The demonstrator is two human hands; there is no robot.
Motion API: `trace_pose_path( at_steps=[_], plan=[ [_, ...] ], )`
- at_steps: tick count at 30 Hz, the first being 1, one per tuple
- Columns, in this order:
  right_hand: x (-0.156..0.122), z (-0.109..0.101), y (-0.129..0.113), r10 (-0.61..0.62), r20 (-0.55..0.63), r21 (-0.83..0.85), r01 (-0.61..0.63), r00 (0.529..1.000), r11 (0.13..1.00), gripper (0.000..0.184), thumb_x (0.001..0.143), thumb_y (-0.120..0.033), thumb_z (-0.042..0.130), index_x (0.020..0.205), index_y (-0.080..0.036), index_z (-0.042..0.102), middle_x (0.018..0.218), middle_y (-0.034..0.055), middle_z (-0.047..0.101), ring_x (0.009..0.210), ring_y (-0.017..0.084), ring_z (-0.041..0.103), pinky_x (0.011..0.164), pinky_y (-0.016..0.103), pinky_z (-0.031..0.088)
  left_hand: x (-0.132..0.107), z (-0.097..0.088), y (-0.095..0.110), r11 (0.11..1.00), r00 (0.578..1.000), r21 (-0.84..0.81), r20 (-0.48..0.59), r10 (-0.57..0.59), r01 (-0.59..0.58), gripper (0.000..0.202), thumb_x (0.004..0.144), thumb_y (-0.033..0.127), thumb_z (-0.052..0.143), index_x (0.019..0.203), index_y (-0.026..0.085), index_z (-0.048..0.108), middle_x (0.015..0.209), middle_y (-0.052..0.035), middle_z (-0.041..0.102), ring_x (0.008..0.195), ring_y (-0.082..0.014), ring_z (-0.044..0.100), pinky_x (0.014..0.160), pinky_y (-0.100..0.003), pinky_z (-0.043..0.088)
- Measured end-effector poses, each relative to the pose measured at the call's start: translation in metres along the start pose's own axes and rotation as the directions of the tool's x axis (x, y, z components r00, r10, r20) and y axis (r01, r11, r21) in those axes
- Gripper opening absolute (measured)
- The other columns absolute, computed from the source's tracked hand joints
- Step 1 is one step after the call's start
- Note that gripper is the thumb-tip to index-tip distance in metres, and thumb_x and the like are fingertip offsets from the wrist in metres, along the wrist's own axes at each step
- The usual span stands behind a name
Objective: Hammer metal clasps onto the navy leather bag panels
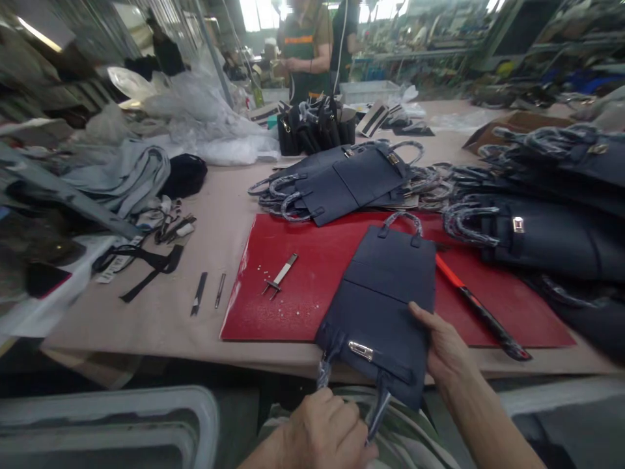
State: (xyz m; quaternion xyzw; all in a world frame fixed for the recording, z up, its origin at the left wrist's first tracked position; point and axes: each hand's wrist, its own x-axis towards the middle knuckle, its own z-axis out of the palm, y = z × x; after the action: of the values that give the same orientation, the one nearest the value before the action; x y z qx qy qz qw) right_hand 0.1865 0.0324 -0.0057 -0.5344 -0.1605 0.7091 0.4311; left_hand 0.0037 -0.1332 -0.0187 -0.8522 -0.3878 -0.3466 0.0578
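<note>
**Item: navy bag** (385, 293). It lies flat, its far half on the red mat (293, 293) and its near end hanging over the near edge of the table (205, 215). The long axis runs from far to near and leans slightly left. The far handle (401, 220) is wrapped and the metal clasp (361, 350) faces up.

**Left hand** (325, 433). Below the table edge, curled into a fist around the near handle (378, 407). This is the nearer hand, and the bag lies up and to the right of it.

**Right hand** (444, 352). On the bag's right edge with the thumb laid on top. The fingers appear tucked beneath, pinching the panel.

**Surroundings.**
- An orange-handled tool (481, 309) lies slantwise on the mat, just right of the bag and close to the right hand.
- A metal punch (279, 277) sits on bare mat to the left, well apart from the bag.
- Two slim blades (199, 293) lie further left, on the table itself.
- A stack of bags (342, 179) is at the far side, just past the far handle.
- A larger pile (551, 234) crowds the right side.
- The most open room is the bare mat to the left.
- A co-worker (305, 45) stands at the far end.
</note>
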Motion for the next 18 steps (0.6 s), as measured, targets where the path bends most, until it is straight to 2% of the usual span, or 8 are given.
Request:
trace_pose_path(
  at_steps=[3, 5, 7, 9, 11, 15, 17, 18],
  plan=[
    [0.018, 0.007, -0.023, 0.024, 0.037, -0.058, -0.021, 0.999, 0.998, 0.052, 0.058, -0.015, 0.079, 0.108, -0.019, 0.068, 0.098, 0.0096, 0.078, 0.085, 0.03, 0.074, 0.081, 0.047, 0.062, 0.001, 0.016, 0.007, 0.998, 0.999, -0.033, -0.024, 0.046, -0.047, 0.026, 0.092, 0.019, 0.058, 0.066, 0.016, 0.053, 0.059, 0.0006, 0.048, 0.054, -0.0139, 0.046, 0.046, -0.033, 0.026],
    [0.02, 0.015, -0.035, -0.059, 0.084, -0.124, 0.069, 0.995, 0.99, 0.056, 0.056, -0.013, 0.079, 0.11, -0.02, 0.066, 0.096, 0.0068, 0.078, 0.082, 0.028, 0.074, 0.078, 0.045, 0.062, 0.001, 0.022, 0.009, 0.997, 0.998, -0.045, -0.025, 0.06, -0.061, 0.027, 0.09, 0.018, 0.061, 0.065, 0.016, 0.052, 0.057, 0.0011, 0.047, 0.054, -0.0139, 0.047, 0.045, -0.032, 0.026],
    [0.013, 0.027, -0.047, -0.191, 0.163, -0.188, 0.22, 0.968, 0.957, 0.058, 0.056, -0.014, 0.081, 0.111, -0.022, 0.065, 0.096, 0.0038, 0.077, 0.078, 0.025, 0.073, 0.075, 0.04, 0.062, 0.001, 0.024, 0.01, 0.996, 0.997, -0.052, -0.039, 0.064, -0.066, 0.028, 0.09, 0.019, 0.061, 0.064, 0.016, 0.052, 0.057, 0.0012, 0.047, 0.053, -0.0137, 0.047, 0.044, -0.032, 0.026],
    [-0.003, 0.044, -0.06, -0.317, 0.281, -0.233, 0.384, 0.906, 0.893, 0.056, 0.058, -0.018, 0.083, 0.111, -0.023, 0.065, 0.095, 0.0015, 0.077, 0.074, 0.022, 0.072, 0.071, 0.036, 0.061, 0.003, 0.024, 0.011, 0.997, 0.997, -0.058, -0.049, 0.055, -0.058, 0.025, 0.091, 0.02, 0.061, 0.067, 0.016, 0.054, 0.059, 0.0002, 0.05, 0.054, -0.0135, 0.05, 0.045, -0.031, 0.029],
    [-0.021, 0.064, -0.074, -0.375, 0.422, -0.23, 0.497, 0.825, 0.836, 0.054, 0.061, -0.021, 0.083, 0.111, -0.023, 0.065, 0.094, 0.0, 0.076, 0.073, 0.02, 0.071, 0.069, 0.034, 0.06, 0.008, 0.021, 0.01, 0.997, 0.997, -0.061, -0.06, 0.039, -0.043, 0.019, 0.091, 0.019, 0.062, 0.073, 0.014, 0.057, 0.064, -0.0015, 0.055, 0.058, -0.0138, 0.054, 0.047, -0.031, 0.032],
    [-0.031, 0.101, -0.1, -0.415, 0.604, -0.136, 0.601, 0.68, 0.787, 0.057, 0.064, -0.021, 0.08, 0.118, -0.026, 0.064, 0.1, -0.002, 0.075, 0.079, 0.019, 0.07, 0.072, 0.032, 0.059, 0.027, 0.012, 0.005, 0.998, 0.994, -0.043, -0.103, 0.03, -0.035, 0.008, 0.09, 0.012, 0.06, 0.083, 0.01, 0.059, 0.069, -0.0048, 0.06, 0.063, -0.0165, 0.059, 0.049, -0.031, 0.035],
    [-0.016, 0.111, -0.103, -0.415, 0.625, -0.138, 0.617, 0.661, 0.775, 0.062, 0.063, -0.022, 0.079, 0.122, -0.027, 0.061, 0.106, -0.0012, 0.074, 0.085, 0.02, 0.071, 0.076, 0.033, 0.059, 0.037, 0.009, 0.001, 0.999, 0.995, -0.04, -0.103, 0.017, -0.021, 0.008, 0.092, 0.011, 0.056, 0.084, 0.009, 0.059, 0.071, -0.0062, 0.061, 0.067, -0.0189, 0.061, 0.05, -0.032, 0.037],
    [-0.003, 0.113, -0.101, -0.412, 0.611, -0.191, 0.631, 0.676, 0.752, 0.061, 0.064, -0.025, 0.077, 0.123, -0.026, 0.061, 0.108, -0.0001, 0.074, 0.087, 0.02, 0.071, 0.077, 0.034, 0.059, 0.041, 0.009, -0.001, 0.999, 0.996, -0.037, -0.09, 0.001, -0.004, 0.009, 0.092, 0.011, 0.054, 0.085, 0.01, 0.059, 0.071, -0.0062, 0.06, 0.068, -0.0196, 0.061, 0.051, -0.032, 0.039]
  ],
)
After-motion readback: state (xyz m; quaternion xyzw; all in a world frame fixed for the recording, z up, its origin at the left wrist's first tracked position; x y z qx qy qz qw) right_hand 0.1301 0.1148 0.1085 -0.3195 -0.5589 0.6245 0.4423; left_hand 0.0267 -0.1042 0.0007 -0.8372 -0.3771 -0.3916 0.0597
